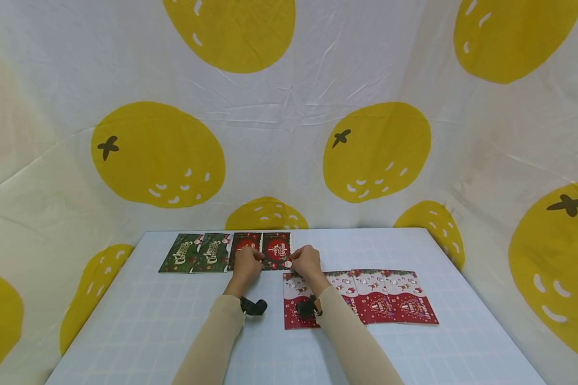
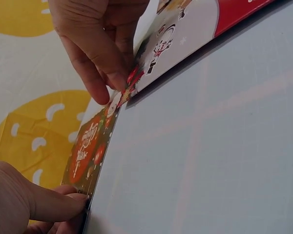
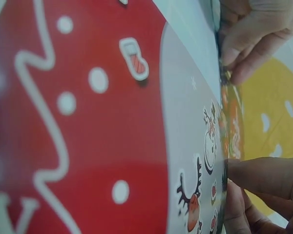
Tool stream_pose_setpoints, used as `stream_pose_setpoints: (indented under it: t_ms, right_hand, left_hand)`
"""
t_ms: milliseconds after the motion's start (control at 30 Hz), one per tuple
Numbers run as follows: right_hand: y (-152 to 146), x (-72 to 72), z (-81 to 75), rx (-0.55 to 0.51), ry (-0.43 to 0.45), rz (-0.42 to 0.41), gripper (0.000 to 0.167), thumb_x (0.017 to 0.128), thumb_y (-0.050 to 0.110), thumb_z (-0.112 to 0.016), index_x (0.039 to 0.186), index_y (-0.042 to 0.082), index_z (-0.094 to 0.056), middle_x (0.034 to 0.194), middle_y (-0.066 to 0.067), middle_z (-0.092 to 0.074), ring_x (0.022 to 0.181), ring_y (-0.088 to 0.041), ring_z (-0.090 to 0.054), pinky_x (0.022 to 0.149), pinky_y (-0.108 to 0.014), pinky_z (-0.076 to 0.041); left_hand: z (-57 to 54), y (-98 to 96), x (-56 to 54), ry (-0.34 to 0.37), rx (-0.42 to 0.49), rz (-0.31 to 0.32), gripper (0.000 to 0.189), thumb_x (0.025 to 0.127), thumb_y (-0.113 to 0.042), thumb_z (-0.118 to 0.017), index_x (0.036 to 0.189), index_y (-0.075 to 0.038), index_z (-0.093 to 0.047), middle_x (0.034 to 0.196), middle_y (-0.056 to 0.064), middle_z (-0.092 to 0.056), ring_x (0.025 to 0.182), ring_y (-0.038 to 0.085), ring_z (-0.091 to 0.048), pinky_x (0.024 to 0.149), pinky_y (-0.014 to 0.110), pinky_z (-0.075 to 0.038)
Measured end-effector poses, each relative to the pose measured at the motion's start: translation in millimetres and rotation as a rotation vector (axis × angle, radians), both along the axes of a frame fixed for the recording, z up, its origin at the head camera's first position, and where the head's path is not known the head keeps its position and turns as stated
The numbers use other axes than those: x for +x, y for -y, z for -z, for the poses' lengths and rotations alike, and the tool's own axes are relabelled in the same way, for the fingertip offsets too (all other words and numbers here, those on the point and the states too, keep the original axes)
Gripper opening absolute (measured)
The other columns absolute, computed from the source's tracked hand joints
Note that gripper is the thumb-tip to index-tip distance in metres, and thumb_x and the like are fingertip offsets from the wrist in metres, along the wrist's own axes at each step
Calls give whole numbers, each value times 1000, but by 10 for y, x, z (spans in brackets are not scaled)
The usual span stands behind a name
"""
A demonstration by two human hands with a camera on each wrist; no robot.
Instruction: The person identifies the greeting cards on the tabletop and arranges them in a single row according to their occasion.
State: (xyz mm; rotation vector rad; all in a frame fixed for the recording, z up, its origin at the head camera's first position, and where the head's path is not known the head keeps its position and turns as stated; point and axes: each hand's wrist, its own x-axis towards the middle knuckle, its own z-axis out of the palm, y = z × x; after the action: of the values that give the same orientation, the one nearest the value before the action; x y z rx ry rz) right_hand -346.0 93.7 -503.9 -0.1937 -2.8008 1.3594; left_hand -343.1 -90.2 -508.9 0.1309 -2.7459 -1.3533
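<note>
A dark Christmas card with a red round emblem (image 1: 276, 249) lies at the right end of the back row. My left hand (image 1: 247, 264) pinches its left edge, and in the left wrist view thumb and fingers meet at the card's side. At its lower right corner my right hand (image 1: 306, 262) pinches with thumb and fingertips. Beside it, partly under my left hand, is a matching dark card (image 1: 243, 241). Two green Christmas cards (image 1: 181, 254) continue the row leftward. Below my right wrist lies a front row of red-and-white Christmas cards (image 1: 409, 299), partly hidden by my forearm.
The table (image 1: 144, 321) has a pale checked cover. Behind it and at both sides hangs a white curtain (image 1: 270, 160) printed with large yellow fruits. A black wrist camera (image 1: 254, 307) sits on my left wrist, another (image 1: 305, 307) on my right.
</note>
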Motion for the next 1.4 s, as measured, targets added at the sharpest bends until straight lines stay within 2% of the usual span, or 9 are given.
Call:
stream_pose_setpoints:
  t_ms: [267, 433, 633, 800, 967, 1167, 1300, 1400]
  right_hand:
    - [-17, 30, -29, -22, 0, -15, 20, 79, -1, -86, 98, -1, -80, 104, -15, -74, 97, -29, -66, 90, -45, -58]
    - [-10, 50, -51, -70, 40, -29, 25, 80, 3, -89, 103, -1, -79, 106, -13, -73, 96, -28, -64, 92, -46, -57]
    - [5, 69, -57, -91, 70, -30, 24, 84, 7, -87, 104, 0, -77, 104, -13, -71, 94, -27, -65, 90, -46, -57]
    - [0, 101, -26, -112, 51, -13, 26, 87, 14, -86, 106, 0, -76, 104, -12, -71, 94, -28, -64, 90, -46, -56]
    - [-37, 149, -25, -136, -6, 10, 30, 87, 17, -86, 110, 0, -76, 105, -12, -70, 93, -27, -62, 87, -46, -56]
    - [-128, 231, -58, -166, -64, 19, 27, 89, 15, -84, 110, -1, -76, 103, -12, -70, 93, -27, -63, 82, -42, -56]
    - [-189, 288, -90, -193, -81, 20, 25, 90, 14, -82, 110, -1, -76, 102, -12, -70, 92, -26, -63, 80, -41, -56]
    - [-227, 328, -119, -202, -94, 18, 26, 90, 13, -83, 111, -1, -77, 102, -11, -71, 92, -26, -64, 81, -41, -56]
  left_hand:
    - [-1, -18, -13, -15, -49, 9, 14, 84, 10, -75, 95, 2, -80, 96, 15, -73, 92, 31, -65, 90, 49, -57]
    - [-28, -42, -6, -15, -96, 10, 16, 83, 9, -74, 96, 3, -79, 98, 16, -74, 97, 34, -68, 91, 51, -58]
    - [-40, -56, 10, -24, -129, 0, 14, 84, 8, -76, 97, 3, -79, 98, 17, -73, 98, 35, -67, 92, 51, -57]
    - [-9, -63, 35, -32, -153, 22, 19, 84, 7, -76, 103, 4, -78, 104, 19, -73, 103, 36, -66, 96, 53, -55]
    - [7, -89, 76, -72, -140, 41, 21, 84, 8, -74, 104, 5, -77, 107, 20, -73, 108, 38, -66, 100, 56, -52]
    - [-7, -129, 157, -143, -102, 37, 20, 84, 9, -74, 103, 5, -79, 103, 18, -74, 105, 37, -68, 94, 53, -55]
    - [-59, -165, 247, -181, -64, 56, 18, 85, 8, -76, 102, 4, -80, 100, 17, -75, 100, 34, -69, 90, 51, -57]
    - [-92, -192, 308, -210, -43, 83, 16, 85, 7, -77, 100, 4, -80, 92, 14, -75, 88, 29, -70, 80, 47, -58]
